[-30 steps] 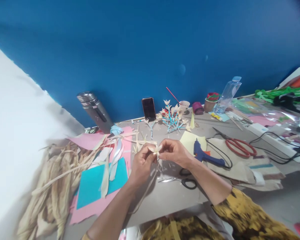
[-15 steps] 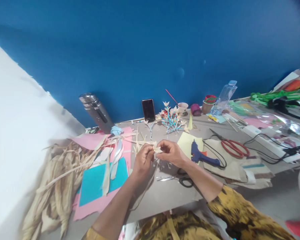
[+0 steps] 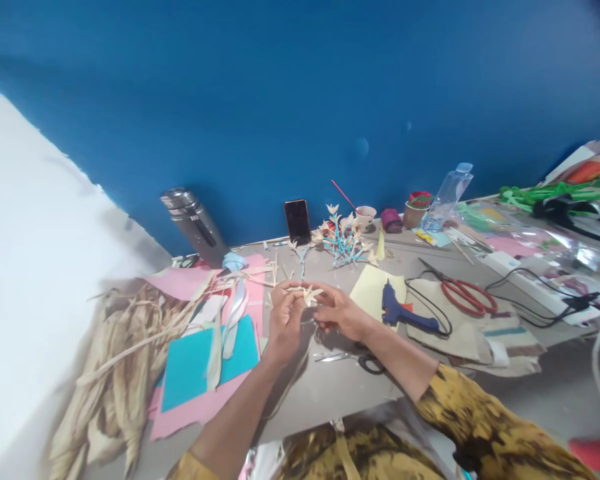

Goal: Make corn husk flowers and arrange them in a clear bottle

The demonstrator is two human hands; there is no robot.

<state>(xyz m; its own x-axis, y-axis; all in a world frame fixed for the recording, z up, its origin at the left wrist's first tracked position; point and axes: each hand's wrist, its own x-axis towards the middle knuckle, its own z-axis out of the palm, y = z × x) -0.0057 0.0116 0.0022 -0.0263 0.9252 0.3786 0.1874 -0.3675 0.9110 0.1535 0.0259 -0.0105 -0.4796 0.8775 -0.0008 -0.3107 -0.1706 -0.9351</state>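
Between my hands is a small cream star-shaped flower (image 3: 310, 296) with pointed petals. My left hand (image 3: 286, 320) pinches it from the left, thumb and fingers pressed together. My right hand (image 3: 341, 312) is closed around its right side, fingers curled, the index finger reaching behind the flower. Just beyond my hands lies a small blue-and-white twisted stem (image 3: 303, 261). A bunch of cream flowers on blue stems (image 3: 344, 243) stands behind and to the right. Scissors with black handles (image 3: 373, 363) lie below my right wrist.
A blue glue gun (image 3: 407, 313) and red-handled scissors (image 3: 467, 298) lie to the right. Left are turquoise paper (image 3: 185, 367), dried husks (image 3: 105, 387) and a steel flask (image 3: 195, 227). A phone (image 3: 297, 221) leans on the wall near a paper cup (image 3: 366, 217).
My fingers have shifted around the flower, which now faces up with its petals more visible. My right fingers have moved slightly lower and curled in.
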